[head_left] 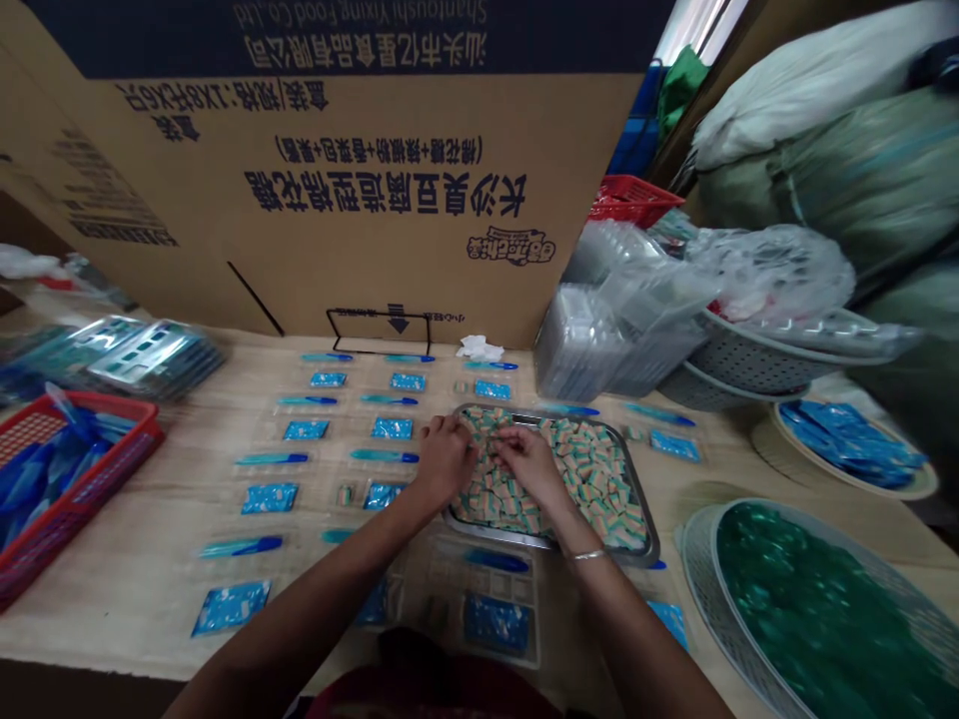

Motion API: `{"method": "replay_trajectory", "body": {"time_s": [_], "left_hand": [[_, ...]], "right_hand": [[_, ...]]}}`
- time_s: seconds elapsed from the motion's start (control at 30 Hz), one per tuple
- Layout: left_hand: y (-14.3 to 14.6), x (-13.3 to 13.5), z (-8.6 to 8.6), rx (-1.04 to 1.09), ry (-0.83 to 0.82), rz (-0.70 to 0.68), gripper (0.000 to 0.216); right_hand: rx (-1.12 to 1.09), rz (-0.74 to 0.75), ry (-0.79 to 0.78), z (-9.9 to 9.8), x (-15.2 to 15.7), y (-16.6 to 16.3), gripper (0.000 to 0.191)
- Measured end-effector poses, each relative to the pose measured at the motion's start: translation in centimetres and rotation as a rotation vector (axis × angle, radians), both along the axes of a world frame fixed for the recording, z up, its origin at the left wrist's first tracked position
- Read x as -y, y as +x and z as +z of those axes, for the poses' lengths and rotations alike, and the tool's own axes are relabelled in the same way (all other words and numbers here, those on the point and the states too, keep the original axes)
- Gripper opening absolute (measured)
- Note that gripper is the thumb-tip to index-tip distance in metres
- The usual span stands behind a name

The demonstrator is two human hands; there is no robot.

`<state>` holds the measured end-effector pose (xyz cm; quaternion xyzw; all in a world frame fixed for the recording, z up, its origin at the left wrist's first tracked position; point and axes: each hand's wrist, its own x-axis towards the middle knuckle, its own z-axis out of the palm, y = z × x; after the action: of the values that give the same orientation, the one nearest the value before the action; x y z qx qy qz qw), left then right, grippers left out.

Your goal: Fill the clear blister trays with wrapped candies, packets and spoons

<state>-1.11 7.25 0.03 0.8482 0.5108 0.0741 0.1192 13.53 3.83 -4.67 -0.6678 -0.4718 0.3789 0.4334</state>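
Note:
A metal tray (650, 529) holds a heap of small striped candy pieces (599, 479) in pink, green and cream. My left hand (448, 454) is over the tray's left side, its fingers curled down at the candies. Close by on the right, my right hand (528, 459) pinches thumb and fingers together just above the heap. What either hand grips is too small to make out. Clear plastic trays lie in rows around, each with a blue pen-shaped piece (271, 458) and a blue printed packet (270, 497). Some also hold a striped candy (345, 494).
A large cardboard box (360, 250) stands behind the table. A red basket (142, 429) of blue pieces is at left, near stacked plastic trays (157, 355). On the right are clear trays (573, 345), a bowl of blue packets (854, 444) and a basket of green packets (816, 599).

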Motion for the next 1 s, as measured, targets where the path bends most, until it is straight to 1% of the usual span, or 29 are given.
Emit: {"method": "replay_trajectory", "body": {"time_s": [0.1, 0.17, 0.27, 0.33, 0.4, 0.47, 0.53, 0.6, 0.63, 0.67, 0.77, 0.8, 0.83, 0.9, 1.0], "left_hand": [[0.1, 0.0, 0.1, -0.027, 0.002, 0.009, 0.021], [0.1, -0.1, 0.0, -0.036, 0.008, 0.007, 0.023], [0.0, -0.2, -0.5, -0.012, 0.024, -0.023, 0.019], [-0.3, -0.3, -0.9, 0.042, 0.034, -0.046, 0.013], [-0.6, -0.4, -1.3, 0.178, 0.027, -0.051, 0.005], [-0.7, -0.4, -1.7, 0.464, -0.061, -0.049, 0.003], [-0.7, -0.3, -2.1, 0.747, -0.202, -0.042, 0.006], [-0.3, -0.1, -2.4, 0.902, -0.302, -0.022, 0.005], [-0.1, 0.1, -2.5, 0.964, -0.347, 0.005, 0.004], [0.2, 0.3, -2.6, 1.041, -0.410, 0.047, 0.008], [0.7, 0.9, -2.4, 1.311, -0.682, 0.201, 0.024], [0.8, 1.1, -2.2, 1.354, -0.750, 0.234, 0.024], [0.7, 1.3, -2.0, 1.362, -0.785, 0.249, 0.022], [0.4, 1.6, -1.7, 1.352, -0.822, 0.261, 0.023], [-0.1, 1.8, -1.4, 1.378, -0.922, 0.321, 0.029]], "right_hand": [[0.149, -0.012, 0.016, 0.4, -0.5, -0.4, 0.003], [0.226, -0.013, 0.035, 0.9, -0.3, -0.6, 0.007], [0.279, -0.007, 0.069, 1.6, 0.3, -0.7, 0.009], [0.277, -0.004, 0.095, 1.8, 0.6, -0.7, 0.007], [0.242, -0.002, 0.119, 1.9, 0.8, -0.6, 0.005], [0.173, -0.001, 0.134, 2.0, 1.1, -0.2, 0.007], [0.068, -0.001, 0.131, 2.1, 1.4, 0.1, 0.016], [-0.052, 0.001, 0.112, 2.2, 1.8, 0.3, 0.028], [-0.119, 0.000, 0.099, 2.2, 2.0, 0.3, 0.033], [-0.184, 0.000, 0.086, 2.2, 2.2, 0.1, 0.037], [-0.334, -0.009, 0.056, 2.2, 2.6, -0.6, 0.044], [-0.362, -0.014, 0.051, 2.2, 2.7, -0.8, 0.044], [-0.376, -0.020, 0.048, 2.1, 2.8, -1.0, 0.044], [-0.390, -0.035, 0.050, 2.1, 2.8, -1.1, 0.042], [-0.386, -0.049, 0.064, 2.2, 2.8, -1.1, 0.036]]}}
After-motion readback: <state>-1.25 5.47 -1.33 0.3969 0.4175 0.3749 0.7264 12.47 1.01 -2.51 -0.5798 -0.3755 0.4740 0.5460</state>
